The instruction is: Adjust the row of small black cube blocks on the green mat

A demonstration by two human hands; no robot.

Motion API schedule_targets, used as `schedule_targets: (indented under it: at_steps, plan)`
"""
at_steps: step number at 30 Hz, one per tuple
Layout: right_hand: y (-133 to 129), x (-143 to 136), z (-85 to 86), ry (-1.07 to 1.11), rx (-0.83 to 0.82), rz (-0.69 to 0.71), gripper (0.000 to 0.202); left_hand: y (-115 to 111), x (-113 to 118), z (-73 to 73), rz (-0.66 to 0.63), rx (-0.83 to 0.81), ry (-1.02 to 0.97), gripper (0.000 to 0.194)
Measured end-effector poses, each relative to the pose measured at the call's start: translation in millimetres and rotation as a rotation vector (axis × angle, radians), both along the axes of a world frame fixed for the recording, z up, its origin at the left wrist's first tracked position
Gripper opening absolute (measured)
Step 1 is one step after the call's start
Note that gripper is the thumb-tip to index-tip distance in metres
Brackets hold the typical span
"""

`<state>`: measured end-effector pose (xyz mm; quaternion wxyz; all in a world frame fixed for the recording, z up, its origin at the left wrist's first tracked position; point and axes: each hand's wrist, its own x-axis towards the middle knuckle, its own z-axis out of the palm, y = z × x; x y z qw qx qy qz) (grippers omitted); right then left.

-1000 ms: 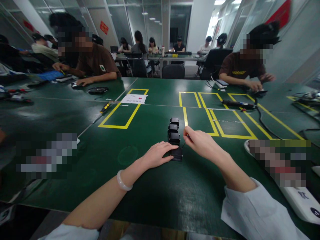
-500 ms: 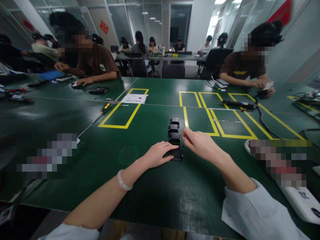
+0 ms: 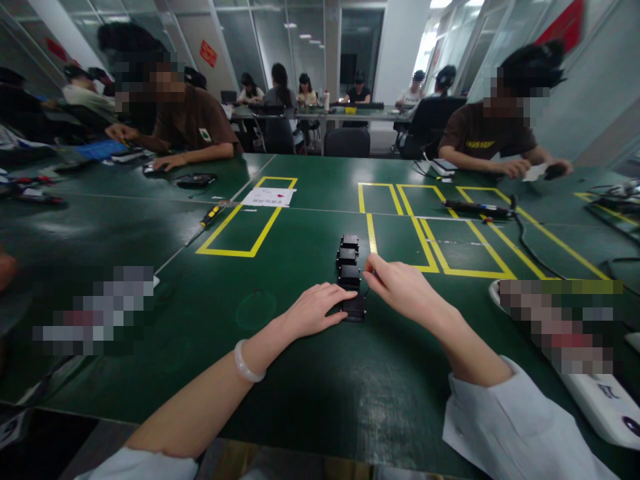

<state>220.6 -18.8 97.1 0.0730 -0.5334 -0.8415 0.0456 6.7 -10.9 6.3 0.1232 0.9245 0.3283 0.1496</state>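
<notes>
Several small black blocks stand in a row running away from me on the green table. My left hand reaches in from the left, its fingers and thumb gripping the nearest black block. Just right of the row, my right hand is closed in a pinch. A thin dark thing shows below its fingertips, beside the nearest block, too small to make out.
Yellow tape rectangles mark the table, with a paper sheet and a yellow-black screwdriver at the left one. A black tool with a cable lies right. Pale blurred objects flank me. Two people sit opposite.
My hands and the blocks look unmoved. The person at the right has moved their hands apart, with a pale piece and a dark thing in them. Something skin-coloured now shows at the left edge.
</notes>
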Motion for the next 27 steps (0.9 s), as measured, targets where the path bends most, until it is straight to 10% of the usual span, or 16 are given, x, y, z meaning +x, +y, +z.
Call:
schedule_targets:
  at_steps: [27]
  plan:
    - [1.5,-0.3,-1.5,-0.027,0.014,-0.029,0.017,-0.9,1.7,-0.7,0.028,-0.084,-0.062,0.034]
